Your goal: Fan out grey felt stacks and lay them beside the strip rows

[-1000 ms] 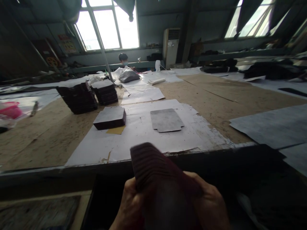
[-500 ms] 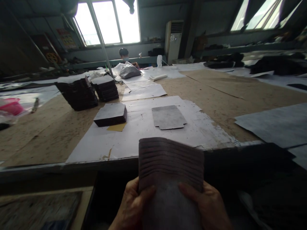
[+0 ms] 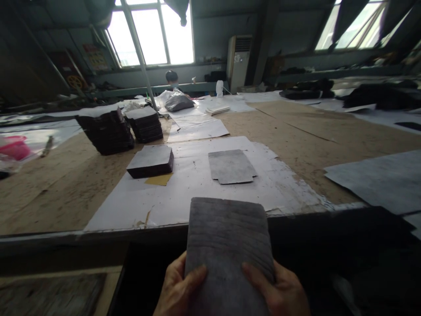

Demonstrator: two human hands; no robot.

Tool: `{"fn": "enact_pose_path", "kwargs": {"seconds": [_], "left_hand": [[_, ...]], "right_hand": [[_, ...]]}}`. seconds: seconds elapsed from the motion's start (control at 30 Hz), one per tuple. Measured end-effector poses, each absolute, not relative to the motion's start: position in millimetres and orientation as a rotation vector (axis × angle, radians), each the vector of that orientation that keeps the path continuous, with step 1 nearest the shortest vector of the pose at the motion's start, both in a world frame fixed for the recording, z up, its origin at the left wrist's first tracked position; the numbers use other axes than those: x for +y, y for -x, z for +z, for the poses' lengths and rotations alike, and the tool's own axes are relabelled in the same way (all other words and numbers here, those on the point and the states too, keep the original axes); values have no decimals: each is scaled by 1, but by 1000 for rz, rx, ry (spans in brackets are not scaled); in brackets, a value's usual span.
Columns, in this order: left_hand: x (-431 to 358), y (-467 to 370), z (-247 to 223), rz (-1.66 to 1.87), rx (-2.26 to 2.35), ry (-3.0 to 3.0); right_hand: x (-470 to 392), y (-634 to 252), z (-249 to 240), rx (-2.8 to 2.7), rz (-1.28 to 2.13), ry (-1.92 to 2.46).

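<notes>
Both hands hold a fanned stack of grey cut sheets (image 3: pixel 226 241) upright in front of the table edge. My left hand (image 3: pixel 179 289) grips its lower left side, thumb across the front. My right hand (image 3: pixel 279 292) grips the lower right side the same way. On the white paper (image 3: pixel 197 184) beyond lies a single grey cut sheet (image 3: pixel 232 166), flat. To its left sits a low dark stack of sheets (image 3: pixel 150 161) with a yellow piece (image 3: pixel 159 179) under its near corner.
Two taller dark stacks (image 3: pixel 107 131) (image 3: pixel 144 124) stand at the back left of the brown table (image 3: pixel 312 136). A pink item (image 3: pixel 15 149) lies far left. Grey sheeting (image 3: pixel 378 177) covers the right side. A person (image 3: pixel 171 78) sits far behind, by a white floor-standing air conditioner (image 3: pixel 236 63).
The stack in my hands has turned from its dark ribbed side to its flat grey face and now stands squarer. The view has tilted slightly.
</notes>
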State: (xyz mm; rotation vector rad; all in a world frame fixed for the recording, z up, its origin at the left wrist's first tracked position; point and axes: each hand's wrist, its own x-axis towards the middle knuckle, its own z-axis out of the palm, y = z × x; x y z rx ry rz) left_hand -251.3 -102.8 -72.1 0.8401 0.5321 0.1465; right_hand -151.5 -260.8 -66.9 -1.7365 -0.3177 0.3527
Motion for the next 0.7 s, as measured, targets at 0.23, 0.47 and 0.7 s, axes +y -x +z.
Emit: {"fn": "enact_pose_path", "kwargs": {"seconds": [0.23,0.47,0.7], "left_hand": [[-91,250,-74,140,540,-865],[-70,239,-46,191,559,-889],[-17,202,-1,313,562,-1148]], "right_hand": [[-245,145,-50,-47,730,1418],[-217,118,-29,-292,607,1693],[-152,77,9,-507,279,1978]]}}
